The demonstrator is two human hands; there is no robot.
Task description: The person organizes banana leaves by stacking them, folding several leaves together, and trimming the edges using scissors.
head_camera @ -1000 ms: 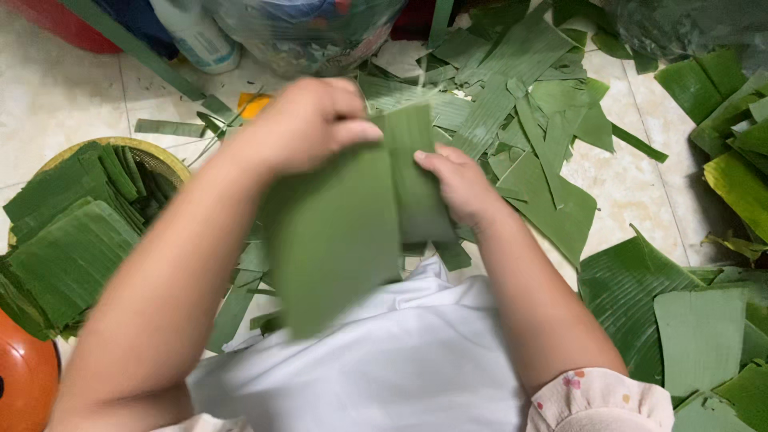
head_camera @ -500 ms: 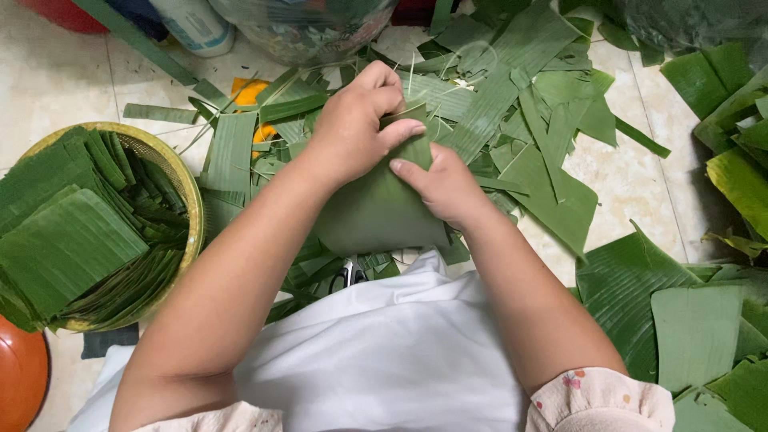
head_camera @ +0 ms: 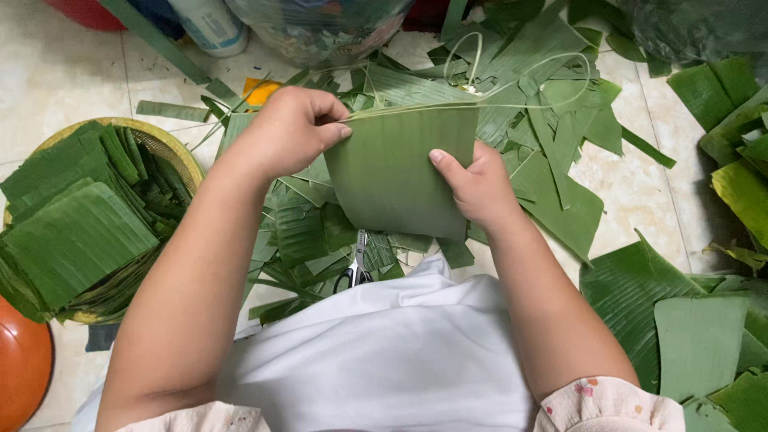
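Green banana-leaf material covers most of the tiled floor (head_camera: 56,72). At the floor's left edge, an orange-red bowl (head_camera: 20,364) sits partly out of view. Just beside it stands a round yellow basket (head_camera: 172,148), filled with stacked, squared leaf pieces (head_camera: 76,240) lying flat and overlapping.

The left hand (head_camera: 288,132) is closed in a fist-like pinch, thumb against curled fingers, gripping the upper left corner of the leaf sheet (head_camera: 396,172). This sheet is held in mid-air above the floor, in front of the person's white garment (head_camera: 384,352). It is roughly rectangular, smooth, matt green, with fine parallel veins and a straight top edge; a thin fibre strip (head_camera: 544,76) curls away from its upper right corner. The right hand (head_camera: 476,188) clasps the sheet's right edge, thumb on the near face, other fingers hidden behind.

Below the sheet, black-handled scissors (head_camera: 356,268) lie on the floor among leaf trimmings (head_camera: 296,232).

At the far edge stand a clear plastic bag (head_camera: 320,28) and a white container (head_camera: 212,24). Towards the right edge, larger leaf pieces (head_camera: 696,336) lie on pale, glossy tiles.
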